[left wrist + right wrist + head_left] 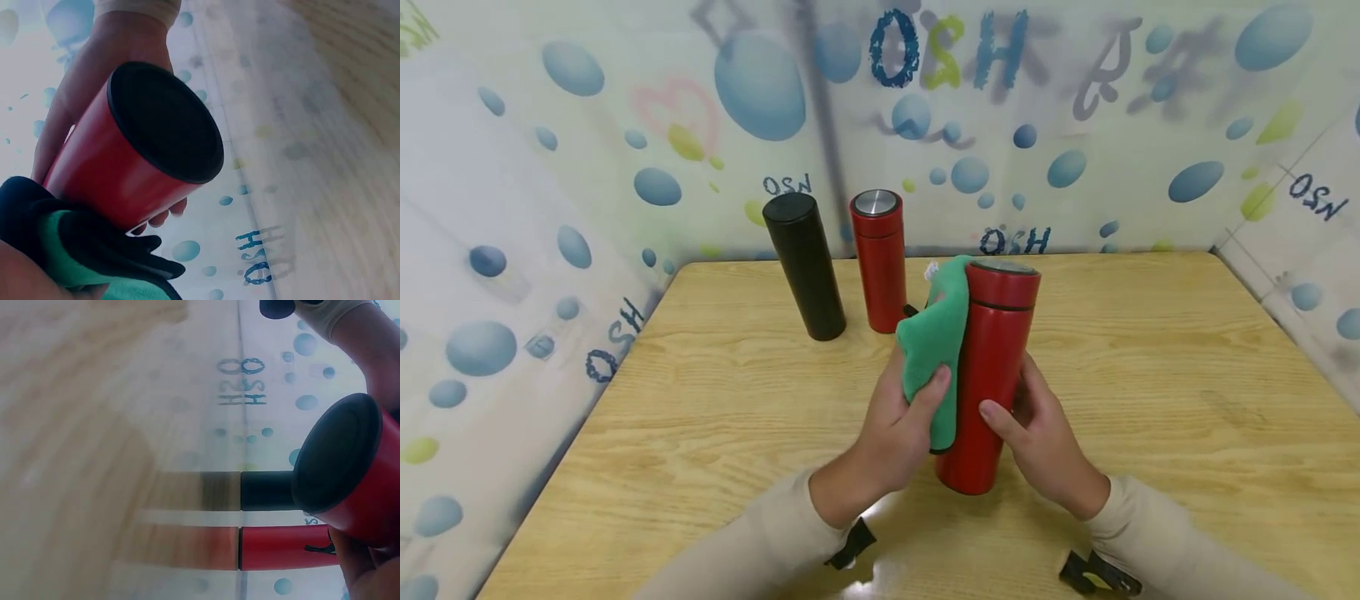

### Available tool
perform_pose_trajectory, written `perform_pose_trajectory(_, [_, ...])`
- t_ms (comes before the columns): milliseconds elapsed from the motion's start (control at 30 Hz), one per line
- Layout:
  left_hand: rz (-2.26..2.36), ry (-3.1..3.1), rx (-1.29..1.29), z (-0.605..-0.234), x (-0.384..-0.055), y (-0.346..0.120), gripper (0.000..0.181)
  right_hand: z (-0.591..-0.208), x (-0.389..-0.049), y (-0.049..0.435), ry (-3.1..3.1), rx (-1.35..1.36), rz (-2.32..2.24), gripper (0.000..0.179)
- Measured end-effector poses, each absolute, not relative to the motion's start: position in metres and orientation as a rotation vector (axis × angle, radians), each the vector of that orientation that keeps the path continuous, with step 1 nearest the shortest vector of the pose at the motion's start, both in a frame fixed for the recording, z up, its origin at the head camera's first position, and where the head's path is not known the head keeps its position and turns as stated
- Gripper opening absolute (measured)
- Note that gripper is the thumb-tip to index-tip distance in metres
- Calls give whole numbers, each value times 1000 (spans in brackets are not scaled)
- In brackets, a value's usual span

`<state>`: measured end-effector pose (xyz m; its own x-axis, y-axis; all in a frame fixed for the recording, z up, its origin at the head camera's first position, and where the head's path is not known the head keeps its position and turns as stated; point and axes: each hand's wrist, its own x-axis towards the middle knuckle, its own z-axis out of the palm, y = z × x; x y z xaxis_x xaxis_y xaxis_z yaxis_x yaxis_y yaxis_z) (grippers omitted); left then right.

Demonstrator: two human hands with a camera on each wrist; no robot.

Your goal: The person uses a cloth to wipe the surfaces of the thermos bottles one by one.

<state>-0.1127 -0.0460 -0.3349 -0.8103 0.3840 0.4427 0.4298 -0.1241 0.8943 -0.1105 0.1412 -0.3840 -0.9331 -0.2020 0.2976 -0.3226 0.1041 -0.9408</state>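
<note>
A red thermos flask [996, 358] is held up off the table, slightly tilted, its steel-topped lid uppermost. My right hand [1052, 442] grips its lower half from the right, thumb across the front. On the other side, my left hand [895, 429] holds a folded green cloth [936, 350] with black edging against the flask, thumb on top of the cloth. In the left wrist view the flask's black base [167, 122] faces the camera, and the cloth's black edge [106, 244] lies along its side. The fingers behind the cloth are mostly hidden in the head view.
A black flask [805, 267] and another red flask [880, 262] stand upright toward the back of the wooden table [737, 400]. Behind the table rises a wall covering [865, 125] printed with blue dots and letters. Dark straps with small devices are on both wrists.
</note>
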Motion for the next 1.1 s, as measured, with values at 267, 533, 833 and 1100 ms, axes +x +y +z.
perform_pose_trajectory(267, [-2039, -2186, -1010, -339, -117, -39, 68, -386, -112, 142, -2209, 460, 2041, 56])
perform_pose_trajectory(533, [-1895, -2341, -966, -337, -119, -40, 69, -383, -114, 146, -2247, 489, 2107, 51])
perform_pose_trajectory(833, [-1965, -2165, -986, -334, -123, -45, 69, -380, -110, 148, -2158, 797, 2395, 53])
perform_pose_trajectory(1100, [-2065, -2015, -979, -330, -121, -49, 63, -379, -104, 147, -2179, 893, 2361, 62])
